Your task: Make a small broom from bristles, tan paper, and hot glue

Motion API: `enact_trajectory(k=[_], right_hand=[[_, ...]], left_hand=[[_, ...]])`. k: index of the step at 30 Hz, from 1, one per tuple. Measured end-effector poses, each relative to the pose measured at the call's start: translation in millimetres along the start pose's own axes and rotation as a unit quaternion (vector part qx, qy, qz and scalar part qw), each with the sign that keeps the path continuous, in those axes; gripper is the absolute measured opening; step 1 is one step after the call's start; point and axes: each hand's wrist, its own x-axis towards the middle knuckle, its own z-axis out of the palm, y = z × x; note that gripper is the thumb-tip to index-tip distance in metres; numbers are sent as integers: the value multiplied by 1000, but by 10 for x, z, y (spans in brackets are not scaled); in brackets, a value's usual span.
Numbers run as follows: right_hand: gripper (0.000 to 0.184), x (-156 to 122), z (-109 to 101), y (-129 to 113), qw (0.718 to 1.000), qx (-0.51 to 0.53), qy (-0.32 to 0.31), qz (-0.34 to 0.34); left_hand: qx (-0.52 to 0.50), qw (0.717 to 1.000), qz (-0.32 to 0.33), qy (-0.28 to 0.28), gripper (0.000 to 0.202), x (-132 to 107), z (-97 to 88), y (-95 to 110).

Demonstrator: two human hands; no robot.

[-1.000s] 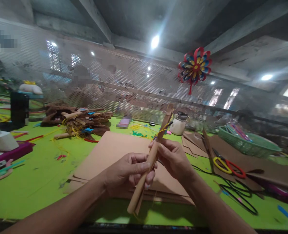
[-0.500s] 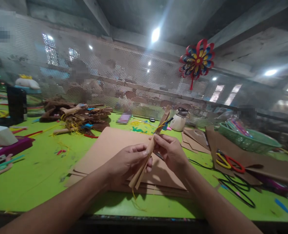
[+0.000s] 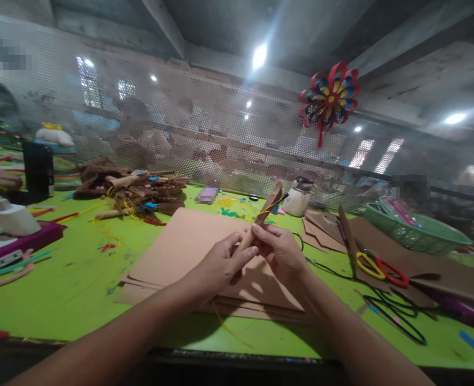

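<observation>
My left hand (image 3: 224,262) wrapped the paper roll (image 3: 263,214), hiding the lower end that jutted out earlier; my right hand (image 3: 281,249) pinched it higher. It slanted toward one o'clock above the paper stack (image 3: 180,241), a jug (image 3: 296,202) beyond.

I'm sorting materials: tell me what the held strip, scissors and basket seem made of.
Held strip: probably kraft paper, matte and plain brown.
Scissors: smooth yellow and red handles suggest plastic; blade finish unclear.
Basket: likely dull-finished plastic, uniformly green with openwork sides.
</observation>
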Motion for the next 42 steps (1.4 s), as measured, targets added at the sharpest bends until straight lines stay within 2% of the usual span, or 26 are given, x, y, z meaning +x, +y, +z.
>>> enact_trajectory(k=[5,10,13,16,19,22,27,37,42], right_hand=[[26,15,-21,25,1000,-4,-8,-18],[26,47,-66,87,1000,-16,-15,-21],[28,59,-71,111,1000,-15,-23,-15],[30,46,-54,91,1000,-4,-30,8],[31,20,-40,46,998,-7,-57,22],[29,17,-52,40,995,-56,-86,-3],[26,54,-94,123,986,-133,-72,-62],[25,23,-87,118,994,-95,-48,-36],[26,29,-61,177,995,-81,-30,-40]], left_hand=[[35,999,31,8,28,17,15,-33],[79,996,34,4,31,53,-20,-116],[67,997,26,-6,34,63,-38,-173],[54,998,28,9,34,61,-47,-204],[59,998,29,21,33,54,-56,-214],[75,996,32,20,31,48,-68,-221],[96,995,32,8,29,49,-84,-228],[104,993,54,2,28,23,-64,-145],[95,993,66,23,28,37,-53,-151]])
